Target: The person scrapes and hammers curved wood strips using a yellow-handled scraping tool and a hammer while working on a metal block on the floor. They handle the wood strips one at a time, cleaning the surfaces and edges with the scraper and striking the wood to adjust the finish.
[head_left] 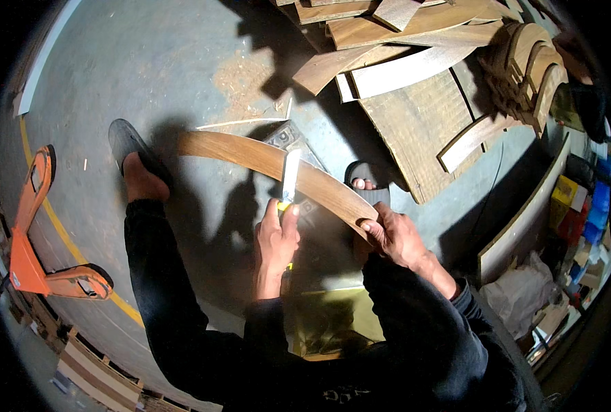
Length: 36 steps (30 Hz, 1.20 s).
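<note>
My left hand [276, 240] is closed around a utility knife [291, 175] with yellow on its handle. Its bright blade points away from me and lies across the curved wooden strip [247, 152], near the middle. My right hand [403, 240] grips the strip's near right end, thumb on top and fingers on the far edge. From there the strip arcs away to the far left. Under its middle is a grey block [304, 145] with raised markings, partly hidden. Just beyond the strip lies a thin pale sliver [240, 123] of wood.
Boards and curved wood pieces [381, 34] are piled at the far right, with a cardboard sheet [415, 130] beside them. Wood shavings [247, 79] litter the floor. An orange pallet jack [27, 257] stands left. Plastic bags [521, 292] and boxes sit right. My sandalled feet flank the block.
</note>
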Motion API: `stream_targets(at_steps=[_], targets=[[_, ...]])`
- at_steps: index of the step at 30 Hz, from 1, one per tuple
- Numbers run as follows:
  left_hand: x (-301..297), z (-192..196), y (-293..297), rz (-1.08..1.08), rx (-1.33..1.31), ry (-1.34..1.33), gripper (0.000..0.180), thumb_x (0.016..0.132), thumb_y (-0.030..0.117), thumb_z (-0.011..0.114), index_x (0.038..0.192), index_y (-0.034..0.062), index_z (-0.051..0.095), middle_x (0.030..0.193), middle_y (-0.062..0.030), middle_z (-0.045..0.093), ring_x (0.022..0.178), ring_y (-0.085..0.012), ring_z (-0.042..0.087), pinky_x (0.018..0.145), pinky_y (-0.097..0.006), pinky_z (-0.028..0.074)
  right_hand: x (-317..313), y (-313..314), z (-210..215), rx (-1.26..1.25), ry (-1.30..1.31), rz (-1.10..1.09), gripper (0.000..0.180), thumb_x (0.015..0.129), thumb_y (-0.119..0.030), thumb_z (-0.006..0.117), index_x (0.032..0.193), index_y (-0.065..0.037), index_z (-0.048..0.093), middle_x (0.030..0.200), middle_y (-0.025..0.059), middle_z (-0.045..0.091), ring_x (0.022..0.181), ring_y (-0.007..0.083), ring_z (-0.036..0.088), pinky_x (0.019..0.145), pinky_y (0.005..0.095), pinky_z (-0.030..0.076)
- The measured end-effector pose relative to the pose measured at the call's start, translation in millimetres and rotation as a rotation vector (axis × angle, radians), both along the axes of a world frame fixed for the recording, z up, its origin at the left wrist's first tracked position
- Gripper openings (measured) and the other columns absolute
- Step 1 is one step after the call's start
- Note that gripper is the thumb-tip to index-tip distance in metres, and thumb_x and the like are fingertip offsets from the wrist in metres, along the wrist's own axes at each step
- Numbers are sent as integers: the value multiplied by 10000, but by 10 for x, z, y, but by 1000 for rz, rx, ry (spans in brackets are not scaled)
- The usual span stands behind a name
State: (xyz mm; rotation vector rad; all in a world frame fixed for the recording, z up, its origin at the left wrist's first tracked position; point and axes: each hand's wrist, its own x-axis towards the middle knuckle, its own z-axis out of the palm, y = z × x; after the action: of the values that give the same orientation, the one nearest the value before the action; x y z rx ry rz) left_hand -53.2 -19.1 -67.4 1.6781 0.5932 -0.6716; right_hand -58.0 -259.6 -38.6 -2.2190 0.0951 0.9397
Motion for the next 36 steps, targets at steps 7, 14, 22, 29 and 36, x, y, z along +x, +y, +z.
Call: stream_targets(at_steps=[7, 14, 22, 29, 36], targets=[[107, -135, 282, -121, -239, 70, 303, 929, 354, 578, 946, 51, 565, 563, -12, 515, 445, -89, 479, 426, -248, 412, 18, -45, 43, -7, 46, 20, 475, 927, -512, 482, 971, -39, 485, 701, 221, 606, 732, 458, 601, 627, 512, 463], [275, -229, 408, -309, -153, 91, 258, 866, 277, 681, 862, 27, 620, 532, -5, 514, 438, -67, 464, 426, -241, 384, 51, -90, -11, 41, 227, -15, 571, 924, -571, 439, 1040, -17, 519, 805, 252, 627, 848, 449, 611, 734, 495, 472], [570, -89, 497, -569, -52, 100, 284, 882, 318, 648, 915, 37, 630, 571, -44, 552, 484, -126, 525, 473, -285, 431, 45, -79, 1, 72, 143, -5, 550, 932, -534, 456, 1054, -2, 522, 847, 256, 639, 862, 457, 612, 747, 493, 484], [277, -159, 315, -363, -41, 68, 389, 908, 398, 579, 945, 11, 592, 709, -169, 649, 579, -259, 621, 563, -356, 487, 62, -38, 11, 17, 106, 36, 567, 931, -526, 462, 1096, 16, 491, 839, 289, 624, 856, 476, 603, 726, 525, 483], [492, -76, 418, -359, -476, 225, 307, 951, 318, 549, 1013, 18, 573, 605, -47, 543, 571, -126, 566, 544, -263, 459, -115, -56, -174, 465, 263, -216, 437, 952, -463, 487, 1109, -56, 485, 803, 158, 638, 789, 268, 643, 691, 387, 517]])
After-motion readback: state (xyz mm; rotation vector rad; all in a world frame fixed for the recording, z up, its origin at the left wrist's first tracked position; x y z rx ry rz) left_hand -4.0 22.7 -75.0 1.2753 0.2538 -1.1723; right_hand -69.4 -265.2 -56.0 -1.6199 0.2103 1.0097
